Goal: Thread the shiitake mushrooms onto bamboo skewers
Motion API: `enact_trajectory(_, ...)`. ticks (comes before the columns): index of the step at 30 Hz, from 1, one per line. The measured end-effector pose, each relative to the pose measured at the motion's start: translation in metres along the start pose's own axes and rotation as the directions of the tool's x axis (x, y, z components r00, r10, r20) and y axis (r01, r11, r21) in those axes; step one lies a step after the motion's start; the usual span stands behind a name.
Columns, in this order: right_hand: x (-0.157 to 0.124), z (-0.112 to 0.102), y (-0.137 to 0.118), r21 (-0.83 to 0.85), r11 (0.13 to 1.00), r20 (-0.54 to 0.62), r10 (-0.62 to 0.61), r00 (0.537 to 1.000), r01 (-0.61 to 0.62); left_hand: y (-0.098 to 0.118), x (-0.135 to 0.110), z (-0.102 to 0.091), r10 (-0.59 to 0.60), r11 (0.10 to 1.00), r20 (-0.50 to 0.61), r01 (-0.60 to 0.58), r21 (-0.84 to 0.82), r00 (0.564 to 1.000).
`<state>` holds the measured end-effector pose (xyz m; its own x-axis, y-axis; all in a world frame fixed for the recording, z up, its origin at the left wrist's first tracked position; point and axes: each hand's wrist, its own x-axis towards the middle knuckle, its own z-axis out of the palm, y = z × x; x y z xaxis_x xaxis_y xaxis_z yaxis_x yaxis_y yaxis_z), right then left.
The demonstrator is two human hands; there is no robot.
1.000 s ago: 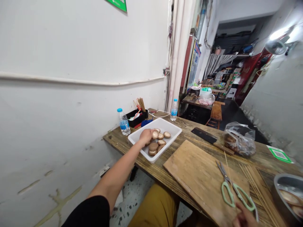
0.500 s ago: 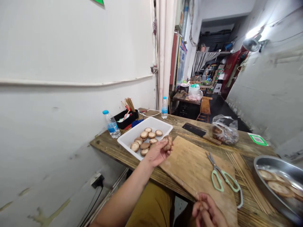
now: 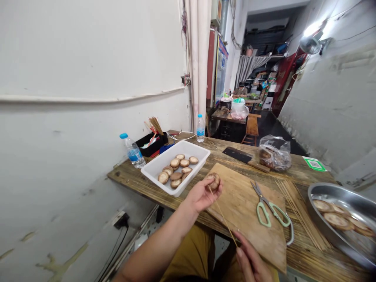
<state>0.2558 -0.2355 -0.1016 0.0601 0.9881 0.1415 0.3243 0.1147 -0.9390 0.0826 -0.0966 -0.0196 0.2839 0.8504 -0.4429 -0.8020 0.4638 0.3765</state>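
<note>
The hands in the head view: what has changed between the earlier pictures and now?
The left hand was inside the white tray; it took a mushroom and moved right, to the cutting board. The right hand has turned its skewer toward that mushroom; whether it pierces is unclear. The tray, board and scissors stayed in place.

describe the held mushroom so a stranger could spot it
On the wooden table, a cutting board lies beside the white plastic tray. At the board's left edge, the left hand holds the mushroom. Unlike the tray's mushrooms, it has a thin skewer running up to it.
</note>
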Motion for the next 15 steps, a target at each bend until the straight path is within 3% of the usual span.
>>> enact_trajectory(5, -0.001, -0.004, 0.005, 0.069, 0.992, 0.256, 0.084, 0.963, -0.104, -0.002, 0.001, -0.001, 0.025, 0.999, -0.05, -0.027, -0.041, 0.998)
enact_trajectory(10, -0.007, 0.002, -0.002, -0.029, 0.998, -0.003, -0.063, 0.998, 0.063, -0.004, -0.003, -0.002, -0.025, 0.999, 0.028, 0.026, -0.036, 0.999)
enact_trajectory(15, -0.011, 0.003, -0.002, -0.061, 0.997, -0.044, -0.044, 0.998, 0.041, -0.004, -0.003, -0.001, 0.086, 0.993, 0.018, -0.084, -0.081, 0.996)
